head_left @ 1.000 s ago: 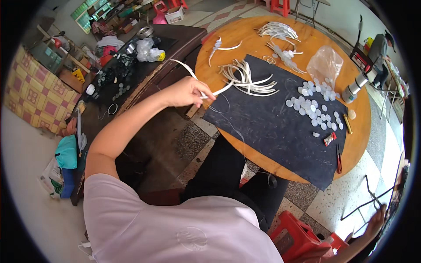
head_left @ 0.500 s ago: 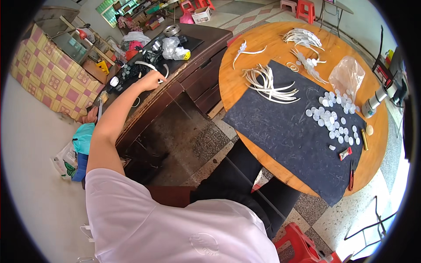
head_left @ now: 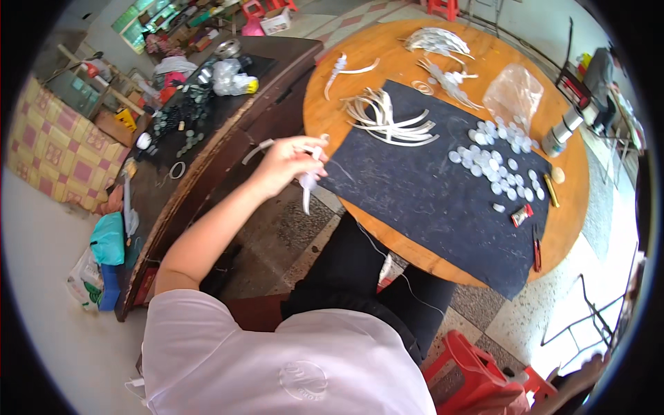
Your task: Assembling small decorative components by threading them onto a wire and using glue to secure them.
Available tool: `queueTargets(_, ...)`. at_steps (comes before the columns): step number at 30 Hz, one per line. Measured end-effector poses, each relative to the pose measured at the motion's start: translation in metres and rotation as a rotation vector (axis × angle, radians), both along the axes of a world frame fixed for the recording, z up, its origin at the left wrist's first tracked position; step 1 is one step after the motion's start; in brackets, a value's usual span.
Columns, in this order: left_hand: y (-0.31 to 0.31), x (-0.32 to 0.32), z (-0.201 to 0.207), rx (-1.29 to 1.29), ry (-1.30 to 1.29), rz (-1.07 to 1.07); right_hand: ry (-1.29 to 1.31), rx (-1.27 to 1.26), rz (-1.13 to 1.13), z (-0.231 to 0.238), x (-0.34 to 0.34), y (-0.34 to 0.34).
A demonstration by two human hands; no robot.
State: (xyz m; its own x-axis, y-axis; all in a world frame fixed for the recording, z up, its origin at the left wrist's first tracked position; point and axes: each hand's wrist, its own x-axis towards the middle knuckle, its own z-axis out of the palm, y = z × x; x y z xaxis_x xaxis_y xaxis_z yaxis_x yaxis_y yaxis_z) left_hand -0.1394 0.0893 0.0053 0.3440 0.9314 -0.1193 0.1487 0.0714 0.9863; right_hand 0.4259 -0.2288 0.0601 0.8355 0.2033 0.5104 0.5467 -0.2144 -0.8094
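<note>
My left hand (head_left: 285, 166) is closed in a pinch between the dark desk and the round table's left edge. It grips a thin white strip with a translucent piece (head_left: 308, 182) on it; one strip end hangs below my fingers, another sticks out to the left behind the hand. Nearest on the table lies a loose bundle of white strips (head_left: 398, 129), partly on a black mat (head_left: 408, 187). Many translucent round discs (head_left: 494, 166) are scattered on the mat's right part. My right hand does not show.
The wooden round table (head_left: 567, 228) also bears strips with discs (head_left: 449, 83), another strip bundle (head_left: 436, 41), a plastic bag (head_left: 513, 93), a white bottle (head_left: 557, 138) and red-handled pliers (head_left: 537, 249). Left stands a dark desk (head_left: 155, 200) with clutter. A red stool (head_left: 460, 366) is at lower right.
My left hand has moved right, from over the dark desk to the round table's left edge, carrying the white strip. The view has shifted slightly, so the table appears further left.
</note>
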Motion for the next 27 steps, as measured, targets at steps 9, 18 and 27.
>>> queueTargets(9, -0.068, 0.106, 0.003, -0.049, -0.261, -0.285, 0.079, -0.349, 0.853, -0.055, -0.182, 0.119)
queueTargets(18, -0.071, 0.138, -0.015, -0.070, -0.237, -0.296, -0.202, -0.096, 0.979, -0.046, -0.238, 0.145)
queueTargets(27, -0.071, 0.158, -0.029, -0.038, -0.338, -0.293, -0.178, -0.237, 1.135, -0.067, -0.258, 0.158)
